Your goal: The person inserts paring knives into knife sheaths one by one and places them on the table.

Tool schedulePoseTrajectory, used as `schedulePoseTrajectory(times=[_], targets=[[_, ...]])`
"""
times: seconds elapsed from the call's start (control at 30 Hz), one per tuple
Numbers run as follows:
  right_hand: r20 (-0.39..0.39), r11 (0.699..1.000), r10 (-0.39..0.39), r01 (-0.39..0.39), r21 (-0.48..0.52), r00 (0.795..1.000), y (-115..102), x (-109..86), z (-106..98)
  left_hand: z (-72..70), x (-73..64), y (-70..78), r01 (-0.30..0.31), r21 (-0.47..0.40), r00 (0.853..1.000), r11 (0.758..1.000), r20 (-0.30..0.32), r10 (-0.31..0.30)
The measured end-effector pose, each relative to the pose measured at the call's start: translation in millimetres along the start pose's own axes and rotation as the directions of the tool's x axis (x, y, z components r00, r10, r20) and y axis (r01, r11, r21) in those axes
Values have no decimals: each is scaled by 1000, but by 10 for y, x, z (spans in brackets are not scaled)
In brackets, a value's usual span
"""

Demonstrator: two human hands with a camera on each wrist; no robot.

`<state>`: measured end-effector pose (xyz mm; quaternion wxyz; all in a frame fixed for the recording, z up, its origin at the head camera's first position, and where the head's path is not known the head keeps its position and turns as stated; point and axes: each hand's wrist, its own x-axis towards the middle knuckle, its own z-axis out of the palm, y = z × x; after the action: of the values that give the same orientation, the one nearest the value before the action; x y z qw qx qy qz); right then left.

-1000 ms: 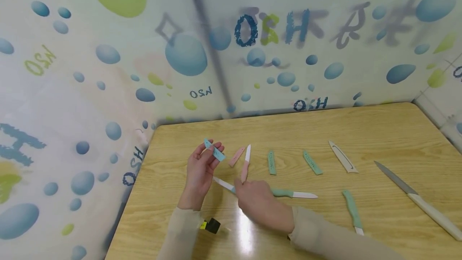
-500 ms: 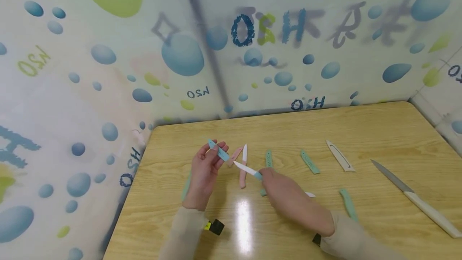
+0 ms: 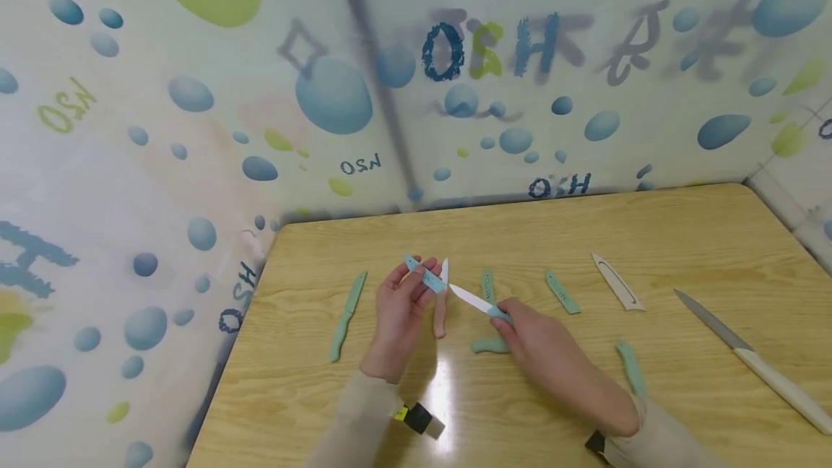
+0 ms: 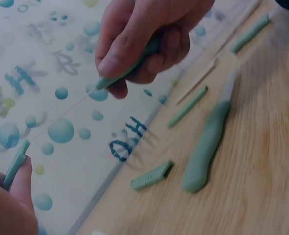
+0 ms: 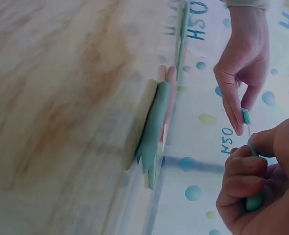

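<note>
My left hand (image 3: 398, 316) pinches a light-blue knife sheath (image 3: 432, 280) between thumb and fingers, its wider end turned right. The right hand (image 3: 544, 344) grips the blue handle of a small knife (image 3: 471, 299) with a white blade. In the head view the blade's tip is right at the sheath's wide end. The left wrist view shows the blade edge-on, lined up toward the sheath (image 4: 16, 165). Below the hands a pink-handled knife (image 3: 440, 315) lies on the table, and a green-handled knife (image 3: 489, 345) is partly hidden by the right hand.
At left lies a green knife in its sheath (image 3: 347, 318). Two green sheaths, one upright in view (image 3: 488, 283) and one slanted (image 3: 562, 292), lie behind a white sheath's (image 3: 616, 282) left. Another green-handled knife (image 3: 629, 367) and a large bare-bladed knife (image 3: 721, 332) lie at right.
The right hand has picked the blue-handled knife up off the table and swung its tip to the sheath. The left hand has shifted right with the sheath, now covering the pink sheath.
</note>
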<state>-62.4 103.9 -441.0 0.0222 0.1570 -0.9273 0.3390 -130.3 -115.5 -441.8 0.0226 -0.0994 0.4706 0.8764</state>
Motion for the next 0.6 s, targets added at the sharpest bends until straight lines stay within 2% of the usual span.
schedulePoseTrajectory(times=[0.2, 0.37, 0.6], targets=[[-23, 999, -7, 8, 38, 1000, 26, -12, -16, 117, -29, -42, 51, -33, 999, 998, -8, -52], [-25, 999, 6, -5, 37, 1000, 22, -31, -25, 177, -31, -44, 51, -74, 998, 996, -34, -54], [-44, 999, -10, 12, 40, 999, 27, -50, -33, 172, -17, -77, 49, -87, 998, 995, -37, -52]])
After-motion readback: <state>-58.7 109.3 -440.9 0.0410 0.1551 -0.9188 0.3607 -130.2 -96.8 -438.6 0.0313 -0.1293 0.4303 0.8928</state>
